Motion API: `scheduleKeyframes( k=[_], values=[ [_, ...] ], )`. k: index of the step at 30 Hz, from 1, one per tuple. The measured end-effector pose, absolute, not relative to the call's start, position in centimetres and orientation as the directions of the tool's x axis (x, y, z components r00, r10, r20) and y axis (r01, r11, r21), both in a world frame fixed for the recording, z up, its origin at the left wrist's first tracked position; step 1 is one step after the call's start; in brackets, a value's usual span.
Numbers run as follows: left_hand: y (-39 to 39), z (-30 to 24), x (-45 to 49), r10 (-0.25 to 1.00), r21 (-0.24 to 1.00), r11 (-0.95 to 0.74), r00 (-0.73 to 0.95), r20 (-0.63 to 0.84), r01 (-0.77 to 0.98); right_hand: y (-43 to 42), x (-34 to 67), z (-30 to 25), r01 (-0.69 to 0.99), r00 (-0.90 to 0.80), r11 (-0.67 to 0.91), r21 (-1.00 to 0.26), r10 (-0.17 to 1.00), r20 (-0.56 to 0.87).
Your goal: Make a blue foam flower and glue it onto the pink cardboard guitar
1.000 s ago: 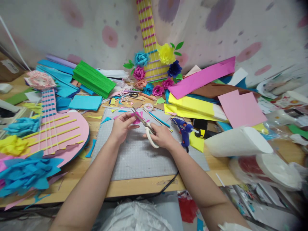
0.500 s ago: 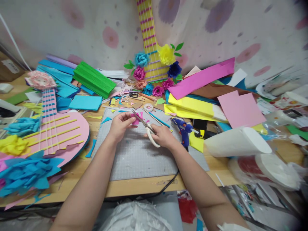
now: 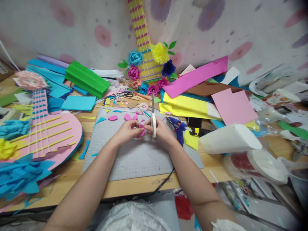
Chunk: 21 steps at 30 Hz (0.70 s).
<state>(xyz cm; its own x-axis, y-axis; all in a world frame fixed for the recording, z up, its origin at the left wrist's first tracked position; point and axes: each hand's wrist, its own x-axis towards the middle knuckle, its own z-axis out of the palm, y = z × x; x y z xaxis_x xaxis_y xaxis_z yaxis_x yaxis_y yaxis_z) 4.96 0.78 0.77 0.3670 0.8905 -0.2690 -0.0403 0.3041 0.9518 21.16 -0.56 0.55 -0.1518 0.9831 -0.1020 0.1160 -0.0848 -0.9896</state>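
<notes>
Over the grey cutting mat my two hands meet. My left hand is closed, its thumb and fingers pinching a small magenta paper piece. Closed around the white-handled scissors, my right hand points the blades away from me. Its fingertips come up to the same magenta piece; whether they grip it too I cannot tell. Beyond my left hand lie loose magenta paper pieces. A blue glue gun rests just right of my right hand.
A pink paper guitar with large paper flowers lies at left; a yellow one leans on the wall. Crepe paper, green, yellow and magenta, is piled behind the mat. White rolls stand at right.
The scissors have swung from the magenta paper to point away from me. My hands have drawn together at the paper. The view has shifted slightly to the right.
</notes>
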Motion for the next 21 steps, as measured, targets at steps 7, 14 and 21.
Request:
scheduleKeyframes(
  k=[7, 14, 21],
  values=[
    [0.8, 0.5, 5.7, 0.880, 0.958, 0.287, 0.391, -0.268, 0.013, -0.2, 21.3, 0.2, 0.038, -0.141, -0.084, -0.996, 0.986, -0.088],
    [0.2, 0.2, 7.2, 0.935, 0.919, 0.325, 0.220, -0.277, -0.224, 0.0, 19.3, -0.8, -0.234, 0.230, -0.032, -0.972, 0.969, -0.088],
    [0.2, 0.3, 7.7, 0.957, 0.917, 0.287, 0.127, -0.262, -0.275, -0.2, 18.8, -0.8, -0.266, 0.249, -0.017, -0.964, 0.965, -0.086]
  ],
)
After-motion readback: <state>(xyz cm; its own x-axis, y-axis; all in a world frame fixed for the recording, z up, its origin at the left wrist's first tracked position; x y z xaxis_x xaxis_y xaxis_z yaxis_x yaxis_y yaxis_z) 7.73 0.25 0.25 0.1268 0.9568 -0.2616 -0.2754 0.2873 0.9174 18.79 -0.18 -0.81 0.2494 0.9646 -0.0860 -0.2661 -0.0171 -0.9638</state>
